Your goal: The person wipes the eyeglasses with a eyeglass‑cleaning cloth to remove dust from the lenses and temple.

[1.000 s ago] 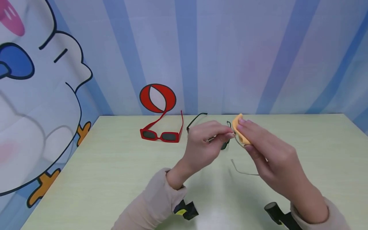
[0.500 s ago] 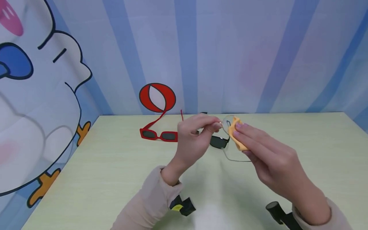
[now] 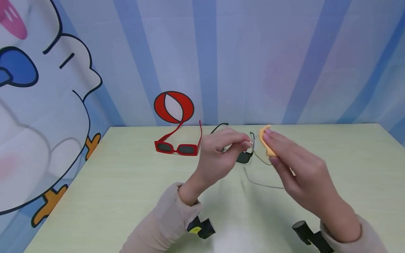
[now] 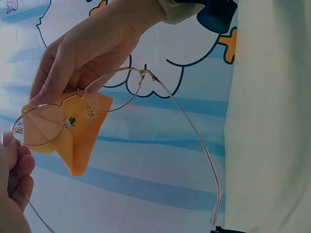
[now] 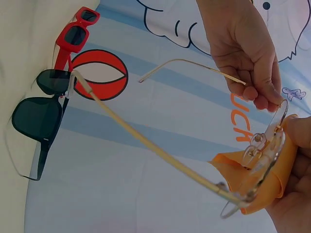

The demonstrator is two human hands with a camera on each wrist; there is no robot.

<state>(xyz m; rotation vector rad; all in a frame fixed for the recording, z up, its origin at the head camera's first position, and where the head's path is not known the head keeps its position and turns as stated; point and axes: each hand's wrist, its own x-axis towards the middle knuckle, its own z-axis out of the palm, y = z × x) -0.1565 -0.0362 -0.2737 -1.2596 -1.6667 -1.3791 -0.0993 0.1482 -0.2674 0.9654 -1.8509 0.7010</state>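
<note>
A pair of thin gold-rimmed round eyeglasses (image 4: 205, 148) is held up above the table between my two hands. My left hand (image 3: 221, 149) pinches one end of the frame, near the hinge, between thumb and fingertips. A folded orange-yellow cloth (image 3: 267, 141) is in my right hand (image 3: 299, 172), pinched between thumb and straight-ish fingers. In the right wrist view the cloth (image 5: 277, 177) wraps about the frame on its far side from the left hand. One long temple (image 5: 155, 151) sticks out freely. Whether the right fingers press a lens through the cloth is partly hidden.
Red-framed sunglasses (image 3: 173, 152) stand on the pale table (image 3: 110, 196) to the left, temples pointing back. Black sunglasses (image 3: 243, 157) sit behind my left hand, partly covered by it. A blue striped backdrop (image 3: 253, 63) with cartoon figures rises behind the table.
My left hand shifted left with the eyeglasses, then partly back right. The right hand's cloth dipped leftward against the frame and has since moved back up and right.
</note>
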